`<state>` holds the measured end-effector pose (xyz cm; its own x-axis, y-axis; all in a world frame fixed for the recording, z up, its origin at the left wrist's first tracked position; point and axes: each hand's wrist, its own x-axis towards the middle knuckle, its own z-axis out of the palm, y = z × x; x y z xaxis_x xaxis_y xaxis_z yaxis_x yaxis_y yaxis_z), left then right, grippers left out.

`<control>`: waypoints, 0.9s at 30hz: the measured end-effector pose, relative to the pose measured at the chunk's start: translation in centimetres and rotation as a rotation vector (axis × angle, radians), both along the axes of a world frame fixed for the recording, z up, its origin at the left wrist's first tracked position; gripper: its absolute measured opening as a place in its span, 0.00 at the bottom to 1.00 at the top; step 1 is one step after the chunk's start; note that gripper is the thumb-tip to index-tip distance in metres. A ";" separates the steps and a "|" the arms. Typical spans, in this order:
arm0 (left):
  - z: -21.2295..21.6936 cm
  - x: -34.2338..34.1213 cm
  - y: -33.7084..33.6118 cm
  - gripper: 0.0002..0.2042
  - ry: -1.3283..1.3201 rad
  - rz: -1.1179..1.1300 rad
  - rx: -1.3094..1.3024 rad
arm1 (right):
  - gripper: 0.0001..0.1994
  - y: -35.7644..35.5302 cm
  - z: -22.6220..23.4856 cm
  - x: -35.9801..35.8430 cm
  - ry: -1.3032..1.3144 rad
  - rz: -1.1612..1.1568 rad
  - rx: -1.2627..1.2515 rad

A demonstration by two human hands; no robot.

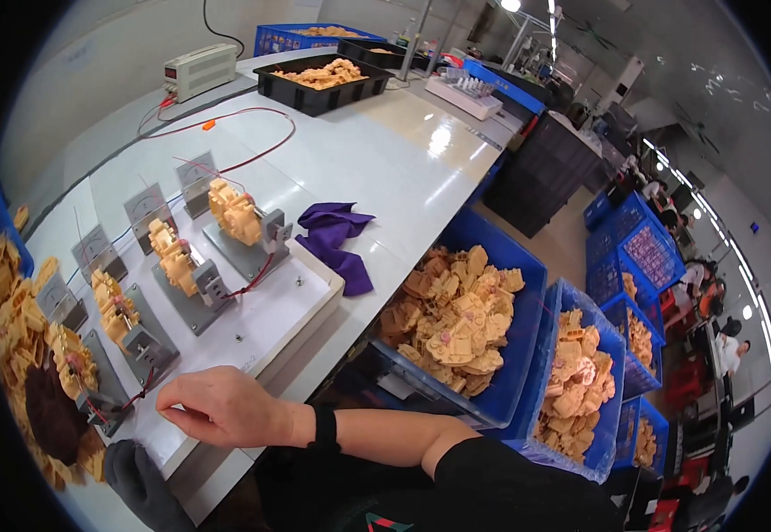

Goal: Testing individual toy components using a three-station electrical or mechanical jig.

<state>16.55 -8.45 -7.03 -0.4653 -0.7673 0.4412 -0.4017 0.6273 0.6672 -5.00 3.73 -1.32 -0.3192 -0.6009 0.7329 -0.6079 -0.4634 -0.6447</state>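
My right hand (217, 408) is bare, with a black band at the wrist. It hovers over the front of the white board (292, 297), thumb and fingers curled into a pinch; anything between them is hidden. At the lower left a dark grey, glove-like shape (137, 479) seems to be my left hand; its fingers cannot be made out. A dark brown cloth-like thing (55, 412) lies close to it, partly over tan plastic parts. Nearest both is a grey test fixture (119, 403) carrying a tan plastic gear-like assembly (70, 359), with red and black wires.
More fixtures with tan assemblies (177, 257) and dial meters (197, 182) line the board. A purple cloth (336, 244) lies beside it. Blue crates (527, 306) of tan parts stand at the right. Farther back are a power supply (199, 71) and a black tray (314, 97).
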 end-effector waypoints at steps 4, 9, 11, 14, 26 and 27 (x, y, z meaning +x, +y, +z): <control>-1.7 1.8 -2.5 0.13 0.193 -0.048 0.278 | 0.05 0.7 0.3 -0.7 0.002 0.005 0.016; 3.3 5.1 -7.3 0.20 0.198 0.148 -0.044 | 0.06 -0.6 -0.5 0.3 -0.029 0.058 -0.033; 6.1 4.0 -8.5 0.28 -0.055 0.151 -0.289 | 0.05 -1.3 -0.4 0.9 -0.036 0.023 -0.018; 4.0 3.8 -11.7 0.29 -0.375 0.318 -0.538 | 0.05 -0.4 0.2 0.5 0.014 -0.003 0.078; 17.2 6.1 -19.9 0.10 0.280 0.420 -0.509 | 0.06 0.2 0.0 -0.3 -0.158 0.220 0.194; 18.3 5.7 -20.7 0.10 0.329 0.397 -0.463 | 0.06 0.3 0.1 -0.5 -0.171 0.226 0.209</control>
<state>22.30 -29.14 11.25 0.0257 -0.5508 0.8343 -0.4823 0.7242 0.4929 -5.46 4.04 -1.19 -0.2682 -0.8019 0.5339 -0.3804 -0.4210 -0.8235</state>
